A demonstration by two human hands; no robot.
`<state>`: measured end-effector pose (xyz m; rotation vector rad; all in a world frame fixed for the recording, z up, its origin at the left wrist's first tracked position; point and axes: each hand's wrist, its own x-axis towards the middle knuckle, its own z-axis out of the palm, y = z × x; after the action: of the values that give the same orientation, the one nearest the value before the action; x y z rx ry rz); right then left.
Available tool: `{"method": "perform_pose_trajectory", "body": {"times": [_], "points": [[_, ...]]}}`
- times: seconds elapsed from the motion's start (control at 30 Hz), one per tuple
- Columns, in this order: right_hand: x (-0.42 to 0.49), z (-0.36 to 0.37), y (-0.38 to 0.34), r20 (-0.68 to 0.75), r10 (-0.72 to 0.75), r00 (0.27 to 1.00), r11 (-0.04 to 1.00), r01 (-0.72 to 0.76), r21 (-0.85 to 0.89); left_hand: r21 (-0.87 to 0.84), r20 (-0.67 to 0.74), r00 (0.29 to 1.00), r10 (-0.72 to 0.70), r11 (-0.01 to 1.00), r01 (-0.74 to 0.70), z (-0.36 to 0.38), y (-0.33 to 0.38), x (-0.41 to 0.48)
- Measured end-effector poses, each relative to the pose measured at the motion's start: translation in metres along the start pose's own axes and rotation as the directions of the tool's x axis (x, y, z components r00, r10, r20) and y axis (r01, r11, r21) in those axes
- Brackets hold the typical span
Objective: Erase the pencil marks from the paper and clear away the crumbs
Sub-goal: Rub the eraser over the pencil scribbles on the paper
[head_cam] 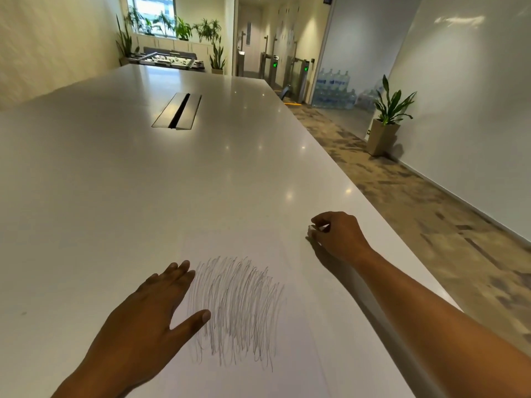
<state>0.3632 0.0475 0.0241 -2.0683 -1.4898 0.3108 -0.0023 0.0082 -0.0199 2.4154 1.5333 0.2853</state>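
Observation:
A white sheet of paper [290, 340] lies on the white table in front of me, hard to tell from the tabletop. A dense patch of grey pencil scribble [240, 308] covers its middle. My left hand [155, 314] lies flat with straight fingers on the paper's left edge, thumb touching the scribble. My right hand [336, 235] is at the paper's far right, near the table's edge, fingers curled round a small white eraser [313, 228] that touches the surface. No crumbs are visible.
The long white table [143, 182] stretches away, with a metal cable hatch [177, 110] set in its middle. Its right edge runs close past my right arm; beyond is carpet, a potted plant [386, 122] and a white wall.

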Motion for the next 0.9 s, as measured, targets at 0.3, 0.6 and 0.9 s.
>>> {"method": "perform_pose_trajectory", "body": {"times": [0.3, 0.6, 0.9], "points": [[0.004, 0.000, -0.011, 0.031, 0.046, 0.998, 0.997, -0.048, 0.061, 0.003, 0.009, 1.000, 0.003, 1.000, -0.003, -0.003, 0.003, -0.001], [-0.050, 0.021, -0.087, 0.349, -0.093, 0.932, 0.590, -0.231, 0.774, -0.044, 0.017, 1.000, -0.021, 0.999, 0.021, -0.003, 0.001, -0.003], [-0.081, 0.068, -0.106, 0.422, -0.107, 0.900, 0.323, -0.370, 0.871, -0.120, -0.021, 1.000, 0.017, 0.993, -0.019, -0.003, 0.000, -0.004]]}}
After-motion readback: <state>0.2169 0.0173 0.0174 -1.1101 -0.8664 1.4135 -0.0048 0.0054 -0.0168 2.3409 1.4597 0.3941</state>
